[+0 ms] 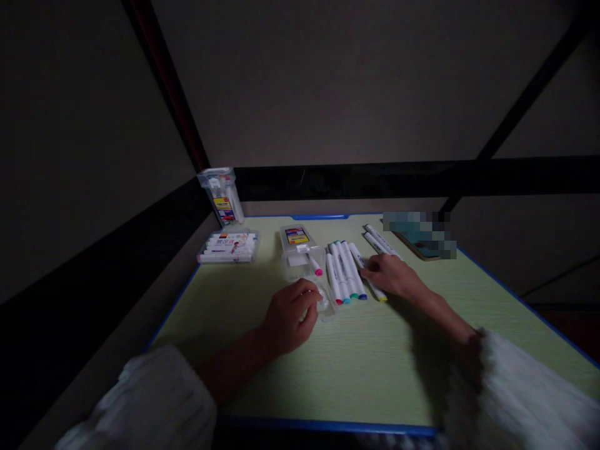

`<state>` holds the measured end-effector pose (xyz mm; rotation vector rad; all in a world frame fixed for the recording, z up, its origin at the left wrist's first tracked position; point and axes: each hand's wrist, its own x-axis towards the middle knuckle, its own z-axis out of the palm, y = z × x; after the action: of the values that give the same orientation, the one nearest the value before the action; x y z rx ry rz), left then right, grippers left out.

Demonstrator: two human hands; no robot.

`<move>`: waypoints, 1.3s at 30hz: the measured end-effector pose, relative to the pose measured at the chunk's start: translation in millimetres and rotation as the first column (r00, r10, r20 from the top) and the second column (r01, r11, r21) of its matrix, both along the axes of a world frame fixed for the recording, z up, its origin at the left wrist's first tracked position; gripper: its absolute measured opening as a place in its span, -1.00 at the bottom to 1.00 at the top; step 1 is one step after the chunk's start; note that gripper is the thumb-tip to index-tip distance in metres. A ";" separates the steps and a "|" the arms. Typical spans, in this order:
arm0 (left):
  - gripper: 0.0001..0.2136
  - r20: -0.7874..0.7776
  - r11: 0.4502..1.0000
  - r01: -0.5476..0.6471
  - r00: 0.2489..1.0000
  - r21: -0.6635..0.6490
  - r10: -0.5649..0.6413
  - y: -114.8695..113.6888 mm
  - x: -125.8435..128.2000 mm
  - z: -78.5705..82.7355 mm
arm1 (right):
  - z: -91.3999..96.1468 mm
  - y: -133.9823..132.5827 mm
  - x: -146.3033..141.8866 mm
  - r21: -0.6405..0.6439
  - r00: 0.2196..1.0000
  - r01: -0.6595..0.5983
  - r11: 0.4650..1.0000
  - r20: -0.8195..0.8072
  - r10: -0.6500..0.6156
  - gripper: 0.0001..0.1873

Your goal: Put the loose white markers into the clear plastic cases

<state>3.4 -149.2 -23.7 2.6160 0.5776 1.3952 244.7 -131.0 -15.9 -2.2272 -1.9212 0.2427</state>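
My left hand (291, 317) is closed, with thumb and forefinger at the clear plastic lid (327, 305) of an open marker box (300, 240). The box lies on its side, and one pink-ended marker (317, 269) sticks out of its mouth. Right of it, several white markers (344, 269) lie side by side, with red, light blue, green and dark blue ends towards me. My right hand (394, 274) has its fingers closed on a yellow-ended marker (377, 292) that lies at a slant beside this row. Its fingertips are partly hidden.
Beyond my right hand lie a few more white markers (375, 234). A blurred teal, flat object (417, 236) rests at the back right. At the back left, a full marker box (225, 200) stands upright behind a flat marker case (229, 247). The table (347, 375) has blue edges.
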 end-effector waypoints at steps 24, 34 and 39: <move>-0.65 0.402 0.866 0.127 0.911 -0.484 0.091 1.3 6.6 3.2 | 28.9 -34.5 -9.2 0.389 0.787 -0.616 0.685 0.261 0.559 -0.72; -0.66 0.460 0.719 0.263 0.883 -0.643 0.089 4.2 6.1 4.2 | 30.8 -37.6 -18.0 0.394 0.681 -0.729 0.560 0.328 0.655 -0.70; -0.88 0.383 0.666 0.203 0.914 -0.717 0.133 4.5 5.7 8.3 | 29.3 -36.5 -19.9 0.430 0.649 -0.753 0.498 0.364 0.668 -0.71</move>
<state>9.1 -144.7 -15.4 1.6106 0.8101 1.2559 224.8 -167.5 13.4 -0.9983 -2.4936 -0.3642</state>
